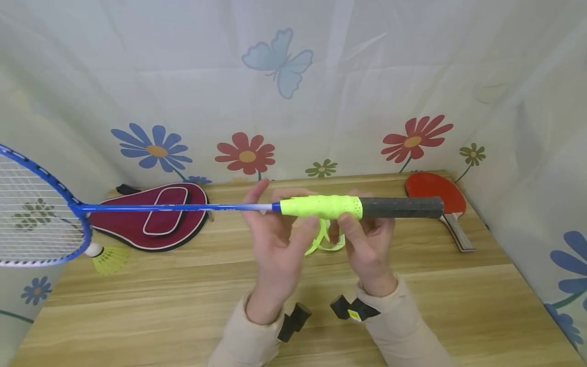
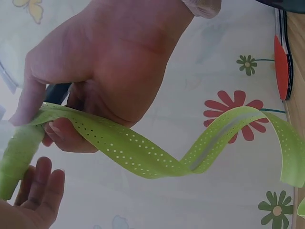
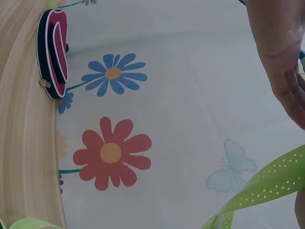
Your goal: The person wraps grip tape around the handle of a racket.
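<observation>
A blue badminton racket [image 1: 160, 208] is held level above the table, its head at the left. Bright yellow-green perforated overgrip tape [image 1: 321, 206] wraps the upper handle; the lower black grip [image 1: 403, 207] is bare. My left hand [image 1: 277, 244] holds the wrapped part near the shaft, thumb in front and fingers partly hidden behind. At the edge of the wrap, my right hand [image 1: 369, 250] pinches the tape against the handle. From there a loose strip [image 2: 138, 150] hangs down, twisting, in the left wrist view.
A maroon racket case [image 1: 137, 219] lies at the back left, with a yellow shuttlecock [image 1: 107, 257] in front of it. On the right is a red table tennis bat [image 1: 435, 193]. A flowered curtain [image 1: 348, 117] stands behind the wooden table [image 1: 160, 311].
</observation>
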Motion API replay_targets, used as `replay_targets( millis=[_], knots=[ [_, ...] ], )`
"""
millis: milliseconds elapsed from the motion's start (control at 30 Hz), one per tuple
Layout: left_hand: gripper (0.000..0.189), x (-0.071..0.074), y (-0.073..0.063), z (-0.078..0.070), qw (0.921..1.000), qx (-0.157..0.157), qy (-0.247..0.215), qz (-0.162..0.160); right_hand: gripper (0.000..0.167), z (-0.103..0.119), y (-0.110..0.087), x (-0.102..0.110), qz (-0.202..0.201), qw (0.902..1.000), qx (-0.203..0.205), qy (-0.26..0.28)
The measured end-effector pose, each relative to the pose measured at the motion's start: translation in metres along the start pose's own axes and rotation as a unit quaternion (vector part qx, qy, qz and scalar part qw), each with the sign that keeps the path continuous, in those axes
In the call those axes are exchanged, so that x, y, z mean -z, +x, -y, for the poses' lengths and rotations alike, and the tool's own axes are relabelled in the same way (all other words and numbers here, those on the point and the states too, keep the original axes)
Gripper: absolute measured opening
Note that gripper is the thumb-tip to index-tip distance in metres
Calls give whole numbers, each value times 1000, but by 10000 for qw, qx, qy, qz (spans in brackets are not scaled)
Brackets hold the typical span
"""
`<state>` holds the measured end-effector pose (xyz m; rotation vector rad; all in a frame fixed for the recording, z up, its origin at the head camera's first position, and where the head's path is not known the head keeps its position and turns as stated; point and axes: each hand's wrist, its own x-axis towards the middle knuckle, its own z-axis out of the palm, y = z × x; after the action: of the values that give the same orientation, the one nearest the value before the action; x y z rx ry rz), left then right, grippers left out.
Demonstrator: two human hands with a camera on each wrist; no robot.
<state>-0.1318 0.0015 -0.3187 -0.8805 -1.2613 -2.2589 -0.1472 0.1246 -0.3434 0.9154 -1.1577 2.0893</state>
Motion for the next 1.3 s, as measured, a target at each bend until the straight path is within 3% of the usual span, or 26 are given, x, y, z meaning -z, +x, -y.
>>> replay_targets(
  millis=[100,300,433,633,767,1000,1300],
  knots=[
    [69,1,1,2,9990,-229,154,349,17,2,-1,-3,-277,9989,-156,337],
    [54,2,2,8,9962,-420,329,684,14,8,-2,-11,-501,9968,-328,531],
    [46,1,2,9,9952,-362,-6,909,15,11,-2,-14,-483,9965,-350,585],
    [29,-1,2,11,9878,-154,-966,1214,15,11,-3,-14,-367,9967,-452,572],
    [24,1,3,10,9886,-124,-1028,1097,18,10,-3,-10,-173,9986,-454,186],
    [24,4,5,8,9966,-170,-316,736,27,8,-2,-2,186,9941,-458,-968],
    [24,6,4,7,9991,41,-146,390,27,2,-1,2,480,9907,-326,-1232]
  ],
)
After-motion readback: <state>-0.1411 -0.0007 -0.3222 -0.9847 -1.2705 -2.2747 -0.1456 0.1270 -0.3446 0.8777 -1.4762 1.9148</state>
